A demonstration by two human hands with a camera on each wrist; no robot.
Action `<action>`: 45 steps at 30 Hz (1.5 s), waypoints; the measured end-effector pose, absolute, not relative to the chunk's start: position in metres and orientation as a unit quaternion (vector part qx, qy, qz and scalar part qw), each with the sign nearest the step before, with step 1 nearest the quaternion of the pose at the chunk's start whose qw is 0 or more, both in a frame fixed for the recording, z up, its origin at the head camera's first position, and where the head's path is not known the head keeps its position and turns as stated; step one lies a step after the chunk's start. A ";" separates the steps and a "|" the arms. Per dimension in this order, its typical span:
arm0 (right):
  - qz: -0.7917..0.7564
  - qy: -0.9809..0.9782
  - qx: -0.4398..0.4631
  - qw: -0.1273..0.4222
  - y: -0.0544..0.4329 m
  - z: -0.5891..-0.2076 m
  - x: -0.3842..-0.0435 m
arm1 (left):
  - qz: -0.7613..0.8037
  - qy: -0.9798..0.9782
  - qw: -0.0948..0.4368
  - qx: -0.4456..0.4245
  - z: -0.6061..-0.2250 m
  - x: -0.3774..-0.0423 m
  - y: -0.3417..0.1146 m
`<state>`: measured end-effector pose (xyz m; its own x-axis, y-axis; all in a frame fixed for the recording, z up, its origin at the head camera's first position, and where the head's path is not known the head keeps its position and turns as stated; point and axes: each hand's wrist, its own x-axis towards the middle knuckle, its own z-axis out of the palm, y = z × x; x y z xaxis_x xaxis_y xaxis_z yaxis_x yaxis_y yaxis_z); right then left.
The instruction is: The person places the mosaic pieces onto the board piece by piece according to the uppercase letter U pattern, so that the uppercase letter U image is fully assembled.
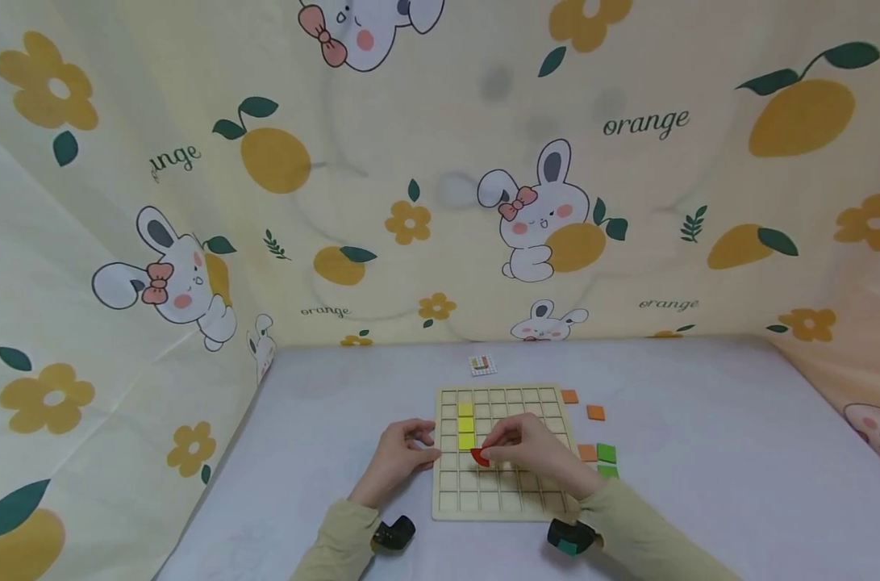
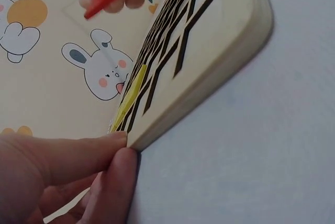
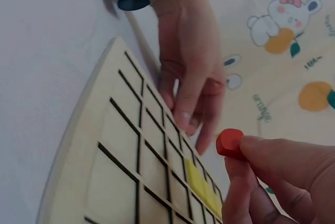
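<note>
A pale wooden grid board [image 1: 512, 504] lies flat on the table. My left hand [image 1: 403, 452] holds the board's left edge, thumb and forefinger pinching the rim in the left wrist view. Over the left-centre cells, my right hand [image 1: 530, 448] pinches a red quarter-circle tile [image 1: 479, 457] between thumb and fingers. The right wrist view shows this red tile [image 3: 231, 143] raised above the board's surface. Three yellow square tiles [image 1: 465, 425] fill a column of cells near the upper left, just beyond the red tile.
Several orange square tiles [image 1: 595, 412] and green tiles [image 1: 606, 453] lie on the table right of the board. A small card with a coloured pattern [image 1: 482, 365] sits behind the board. A printed cloth [image 1: 440, 274] hangs around the back and sides.
</note>
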<state>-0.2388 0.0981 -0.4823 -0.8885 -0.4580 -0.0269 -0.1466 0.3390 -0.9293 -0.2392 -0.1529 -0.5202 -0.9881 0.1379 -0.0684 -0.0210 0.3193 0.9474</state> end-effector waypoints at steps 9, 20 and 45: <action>-0.534 0.818 -0.181 0.111 0.077 -0.490 -0.236 | 0.587 0.805 0.075 0.035 -0.522 -0.240 -0.154; -0.503 0.847 -0.161 0.054 0.070 -0.499 -0.244 | 0.590 0.803 0.071 0.040 -0.517 -0.247 -0.151; -0.477 0.862 -0.164 0.058 0.068 -0.505 -0.234 | 0.592 0.802 0.079 0.032 -0.521 -0.238 -0.153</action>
<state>-0.2340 0.0676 -0.5046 -0.9394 -0.3380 0.0568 -0.2276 0.4911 -0.8408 -0.2375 -0.1529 -0.5205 -0.9855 0.1449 -0.0880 -0.0413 0.2981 0.9536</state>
